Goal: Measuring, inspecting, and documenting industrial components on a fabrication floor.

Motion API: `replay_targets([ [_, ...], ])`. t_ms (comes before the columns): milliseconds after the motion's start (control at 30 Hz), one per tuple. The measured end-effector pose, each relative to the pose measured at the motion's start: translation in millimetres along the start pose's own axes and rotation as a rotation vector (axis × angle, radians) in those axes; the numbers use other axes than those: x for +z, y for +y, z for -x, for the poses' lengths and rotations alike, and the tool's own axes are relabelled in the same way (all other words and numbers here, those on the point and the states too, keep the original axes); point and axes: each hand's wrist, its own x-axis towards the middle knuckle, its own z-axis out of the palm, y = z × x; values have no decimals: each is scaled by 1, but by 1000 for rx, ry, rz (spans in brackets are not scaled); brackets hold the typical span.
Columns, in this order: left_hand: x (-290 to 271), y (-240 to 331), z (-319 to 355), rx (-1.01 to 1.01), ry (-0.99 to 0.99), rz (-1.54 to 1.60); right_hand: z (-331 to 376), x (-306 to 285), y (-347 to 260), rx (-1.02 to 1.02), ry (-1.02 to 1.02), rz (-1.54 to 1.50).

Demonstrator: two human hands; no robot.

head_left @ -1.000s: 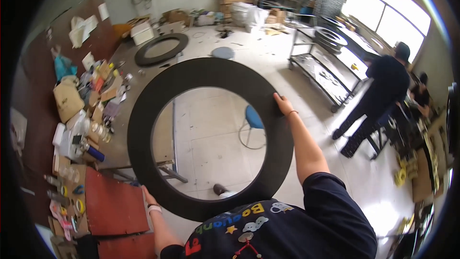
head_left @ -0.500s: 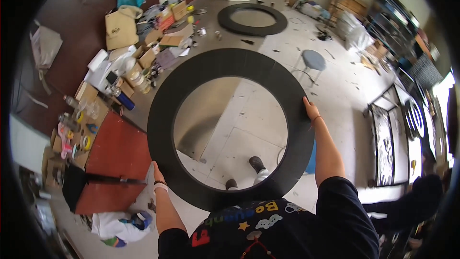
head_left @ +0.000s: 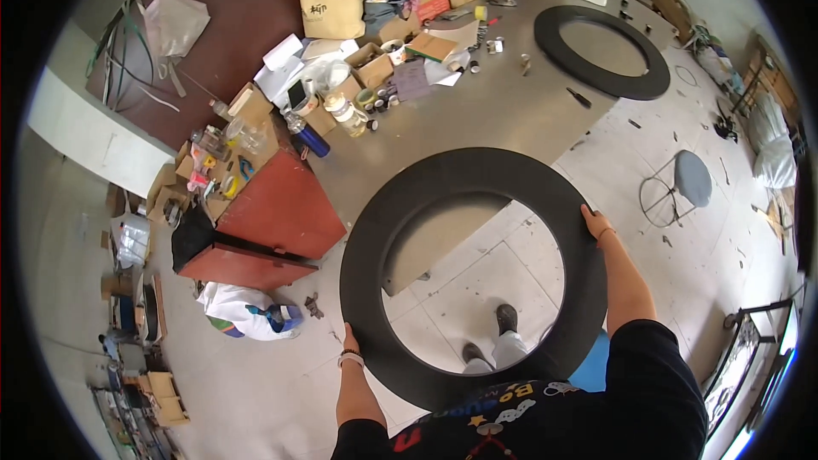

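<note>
Head; hands wide apart on ring

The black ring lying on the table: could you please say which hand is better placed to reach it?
Probably the right hand: it looks closer to the lying black ring; the left hand grips the near left side of the held black ring, farther away. Both are occupied.

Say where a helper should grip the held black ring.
On the black ring, probably the far arc, coming from opposite the dark shirt, clasping its flat band top and underside: the left hand and right hand hold its sides, leaving that free.
</note>
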Motion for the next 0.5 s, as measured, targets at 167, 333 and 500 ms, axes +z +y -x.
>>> replay_targets([
  [167, 4, -1, 31, -59, 87, -84, -49, 27, 17, 31, -93, 40],
  [333, -18, -8, -20, 95, -91, 90, -100, 37, 35, -67, -92, 23],
  [500, -37, 13, -21, -4, 95, -206, -79, 54, 8, -78, -138, -31],
])
